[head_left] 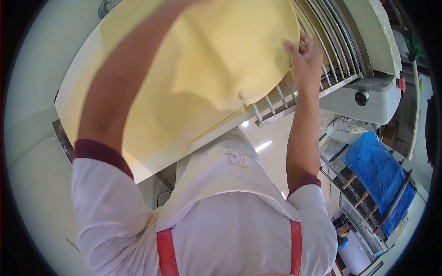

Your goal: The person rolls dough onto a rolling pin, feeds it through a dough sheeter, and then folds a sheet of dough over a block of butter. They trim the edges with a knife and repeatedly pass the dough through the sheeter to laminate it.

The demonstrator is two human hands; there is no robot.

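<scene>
A large, thin yellow dough sheet [221, 50] spreads over the pale work surface [138, 169] and reaches the metal guard bars [332, 41] of a machine that looks like a dough sheeter. My right hand [307, 60] grips the sheet's right edge beside the bars, thumb on one side and fingers curled round the other. Near its lower edge the dough has a small hole or dent and soft folds. My left forearm crosses above the dough and runs out at the top of the view, so that hand is hidden.
The machine's grey housing [377, 101] carries a black knob [362, 97] and a red button [402, 84]. At the lower right, a blue plastic sheet [380, 179] covers part of a metal rack with wooden rods. White sacks [345, 130] lie behind it.
</scene>
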